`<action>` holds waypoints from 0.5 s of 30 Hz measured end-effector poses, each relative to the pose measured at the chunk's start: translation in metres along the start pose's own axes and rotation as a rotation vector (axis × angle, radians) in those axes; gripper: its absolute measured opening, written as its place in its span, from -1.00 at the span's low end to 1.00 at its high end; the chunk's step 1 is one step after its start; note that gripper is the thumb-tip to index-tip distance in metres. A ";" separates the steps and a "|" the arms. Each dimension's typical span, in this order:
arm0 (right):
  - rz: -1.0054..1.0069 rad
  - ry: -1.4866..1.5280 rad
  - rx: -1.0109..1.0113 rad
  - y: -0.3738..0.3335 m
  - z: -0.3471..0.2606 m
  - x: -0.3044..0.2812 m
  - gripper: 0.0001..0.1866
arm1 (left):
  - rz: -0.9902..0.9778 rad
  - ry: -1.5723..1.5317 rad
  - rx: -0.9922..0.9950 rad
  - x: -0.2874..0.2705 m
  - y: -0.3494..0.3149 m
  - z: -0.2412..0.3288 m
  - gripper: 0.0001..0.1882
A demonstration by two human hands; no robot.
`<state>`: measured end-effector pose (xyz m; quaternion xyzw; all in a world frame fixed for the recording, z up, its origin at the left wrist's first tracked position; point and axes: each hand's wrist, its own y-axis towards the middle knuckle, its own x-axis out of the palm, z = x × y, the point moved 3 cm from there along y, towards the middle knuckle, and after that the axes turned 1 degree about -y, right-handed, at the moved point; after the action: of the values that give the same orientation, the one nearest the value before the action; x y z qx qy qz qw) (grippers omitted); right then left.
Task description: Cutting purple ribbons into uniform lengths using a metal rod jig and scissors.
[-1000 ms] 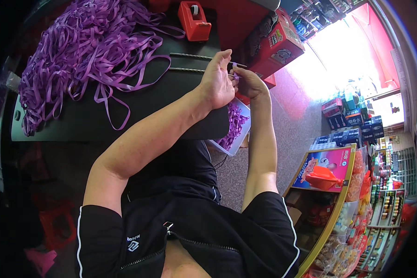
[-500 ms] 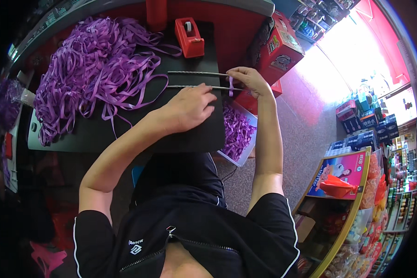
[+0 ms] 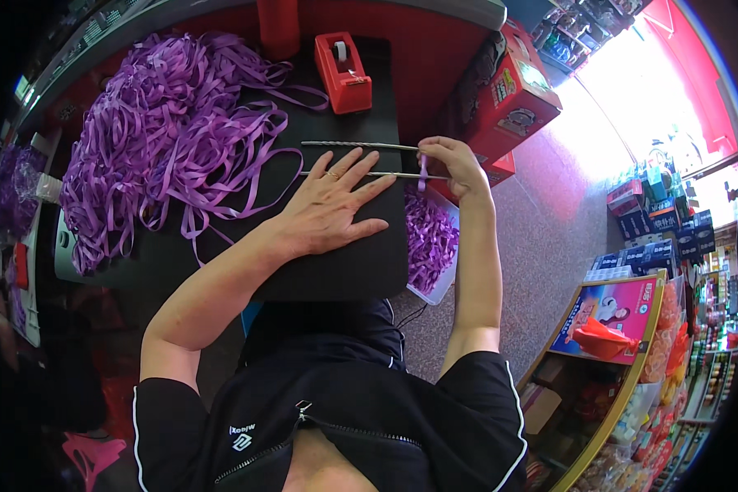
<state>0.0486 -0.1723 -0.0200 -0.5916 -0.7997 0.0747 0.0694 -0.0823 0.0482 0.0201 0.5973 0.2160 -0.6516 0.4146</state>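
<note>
One counter [image 3: 344, 275]: black-topped, with a rounded corner on the side I see nearest the sitter [image 3: 320, 369].
Ribbon heap [image 3: 156, 139]: purple and tangled, covering the counter's left part, loops trailing rightward.
Bin [image 3: 429, 298]: pale, below the counter's right edge, full of short purple pieces [image 3: 430, 250].
Left hand [image 3: 330, 205]: palm down, fingers open and fanned across the nearer of two rods [image 3: 357, 145].
Right hand [image 3: 459, 168]: past the counter's right edge, fingers pinched on a purple strip [image 3: 423, 172]; whether they grip the farther rod too, I can't tell.
Tape dispenser [image 3: 344, 78]: red, right of the heap.
Rods: metallic, side by side, jutting past the edge.
Purple strip: crossing the nearer rod close to its right end.
</note>
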 end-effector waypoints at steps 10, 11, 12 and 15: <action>-0.046 -0.024 0.022 -0.048 0.007 0.009 -0.73 | -0.031 -0.004 -0.033 -0.002 -0.001 -0.001 -0.30; -0.040 -0.032 0.035 -0.046 0.005 0.012 -0.76 | -0.032 -0.004 -0.032 -0.001 0.000 -0.001 -0.30; -0.052 -0.022 0.059 -0.044 0.009 0.009 -0.76 | -0.033 -0.004 -0.030 -0.001 0.001 -0.001 -0.30; -0.076 -0.005 0.109 -0.038 0.018 0.003 -0.78 | -0.052 -0.016 -0.031 -0.001 0.001 -0.001 -0.29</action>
<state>0.0087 -0.1812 -0.0298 -0.5560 -0.8166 0.1170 0.1022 -0.0810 0.0484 0.0215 0.5799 0.2384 -0.6635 0.4083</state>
